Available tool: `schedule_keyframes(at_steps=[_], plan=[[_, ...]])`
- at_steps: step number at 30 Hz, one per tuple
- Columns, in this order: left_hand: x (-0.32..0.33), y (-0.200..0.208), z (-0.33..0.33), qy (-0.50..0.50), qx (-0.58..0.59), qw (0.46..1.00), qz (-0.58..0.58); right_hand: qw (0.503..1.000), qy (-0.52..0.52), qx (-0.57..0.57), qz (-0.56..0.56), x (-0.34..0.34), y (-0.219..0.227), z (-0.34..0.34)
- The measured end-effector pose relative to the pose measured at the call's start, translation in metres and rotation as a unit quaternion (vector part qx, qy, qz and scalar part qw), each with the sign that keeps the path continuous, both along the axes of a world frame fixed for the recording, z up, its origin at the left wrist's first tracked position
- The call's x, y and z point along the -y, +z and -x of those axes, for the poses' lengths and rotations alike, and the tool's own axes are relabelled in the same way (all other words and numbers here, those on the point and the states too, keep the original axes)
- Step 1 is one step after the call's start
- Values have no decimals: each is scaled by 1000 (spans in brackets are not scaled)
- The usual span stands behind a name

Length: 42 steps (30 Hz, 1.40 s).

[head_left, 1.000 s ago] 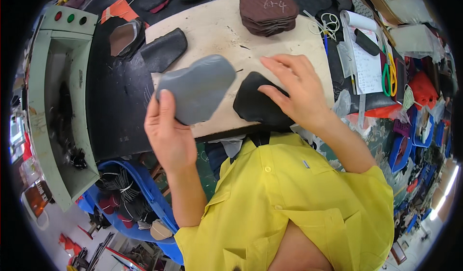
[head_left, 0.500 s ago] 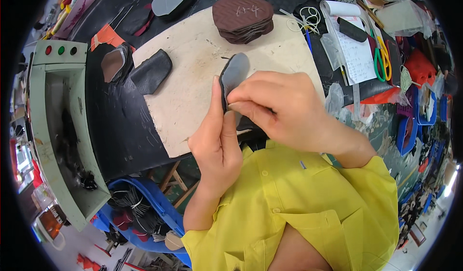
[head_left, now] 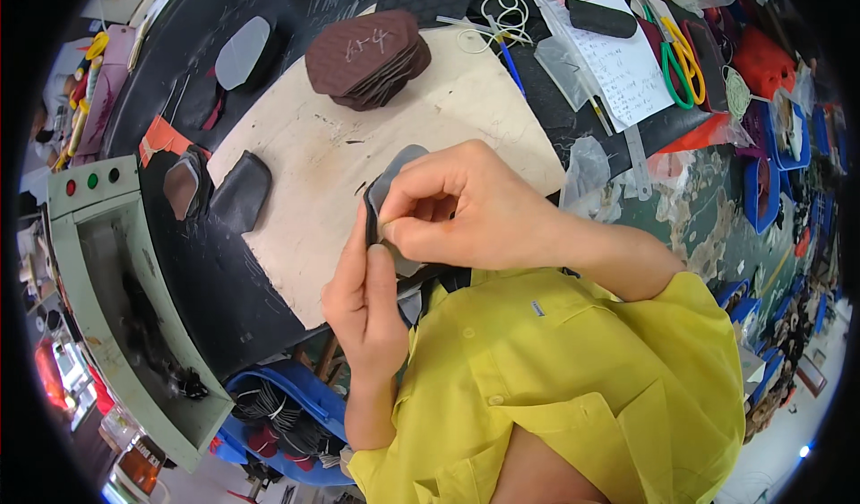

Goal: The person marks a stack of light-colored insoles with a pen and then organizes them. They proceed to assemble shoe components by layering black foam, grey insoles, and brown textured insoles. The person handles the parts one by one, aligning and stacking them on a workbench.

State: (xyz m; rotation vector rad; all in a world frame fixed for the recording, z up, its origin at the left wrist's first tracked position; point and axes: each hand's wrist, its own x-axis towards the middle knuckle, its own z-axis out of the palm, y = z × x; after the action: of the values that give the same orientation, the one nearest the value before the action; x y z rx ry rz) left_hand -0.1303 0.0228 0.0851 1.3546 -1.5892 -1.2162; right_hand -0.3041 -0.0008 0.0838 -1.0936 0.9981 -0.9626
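Both my hands work at a small rounded flat piece, grey on its face with a black edge (head_left: 385,181). My left hand (head_left: 365,311) pinches its near end and left edge between thumb and fingers. With thumb and forefinger bent together, my right hand (head_left: 475,210) grips the right side of its edge and covers much of the face. Under them lies a pale board (head_left: 309,159). A stack of dark brown quilted pieces (head_left: 367,51) rests on its far part. At its left side sit a black leather-like piece (head_left: 242,192) and a small brown-and-black stack (head_left: 184,186).
A pale green metal box (head_left: 148,432) with three buttons stands on the left, by a blue basket (head_left: 309,392) of dark bundles. Far right are a written pad (head_left: 632,96), green-handled scissors (head_left: 676,78) and white cord (head_left: 502,25). A grey oval piece (head_left: 242,53) lies far left.
The whole view has shifted, so the brown stack and notepad appear farther left. Both hands still hold the grey piece, and the right hand now hides more of its face.
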Motion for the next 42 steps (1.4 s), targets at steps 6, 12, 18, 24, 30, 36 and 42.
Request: schedule_keyframes(at_steps=[6,12,18,24,30,36,42], plan=[[6,-12,11,70,-138,985,-78,974,-102,-95,181,-6,-21,-2],[7,-13,31,139,-169,972,-86,954,-178,-79,228,-6,-32,-2],[26,-1,59,199,-206,944,-161,964,-181,54,186,-4,-34,17],[19,-15,45,96,-107,990,9,964,-210,46,154,-9,-43,35],[52,-6,11,119,390,859,311,923,-305,-42,230,-22,-48,65],[115,36,-173,48,-279,959,-13,816,-331,-413,233,-41,-71,144],[78,22,-43,329,-203,922,35,729,-293,-573,234,-39,-105,142]])
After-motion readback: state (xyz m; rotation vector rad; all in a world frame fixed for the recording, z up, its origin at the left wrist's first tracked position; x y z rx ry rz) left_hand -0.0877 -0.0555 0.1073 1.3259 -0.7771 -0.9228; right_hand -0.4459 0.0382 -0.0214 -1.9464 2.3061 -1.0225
